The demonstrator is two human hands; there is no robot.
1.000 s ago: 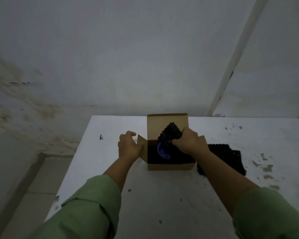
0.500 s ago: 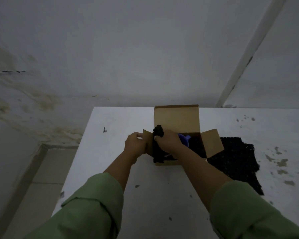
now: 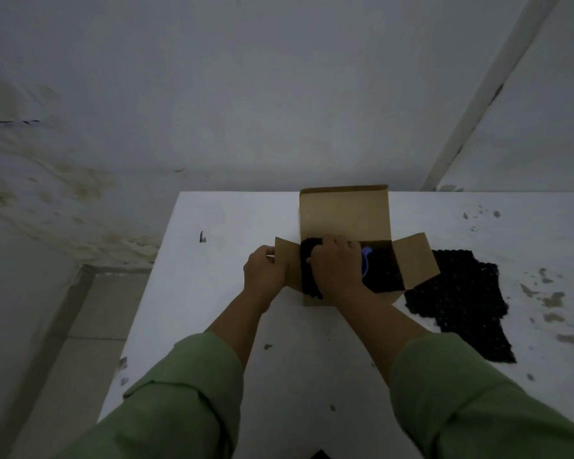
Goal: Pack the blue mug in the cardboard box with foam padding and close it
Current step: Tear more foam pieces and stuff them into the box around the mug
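Observation:
An open cardboard box (image 3: 345,213) stands on the white table (image 3: 212,293), its back flap upright and its side flaps spread. A sliver of the blue mug (image 3: 366,263) shows inside it, mostly hidden by my right hand (image 3: 337,268). That hand is closed on a black foam piece (image 3: 309,276), which it presses down along the box's left inner wall. My left hand (image 3: 265,276) holds the box's left flap (image 3: 287,260) from outside. More black foam lines the inside of the box to the right of the mug.
A larger sheet of black foam (image 3: 461,303) lies flat on the table to the right of the box. Dirt specks and stains mark the table's right side. The table's left edge drops to a tiled floor (image 3: 73,342). A wall rises just behind the table.
My right hand has carried the foam piece from above the box's middle to its left side and pushed it lower. The left hand has stayed on the left flap.

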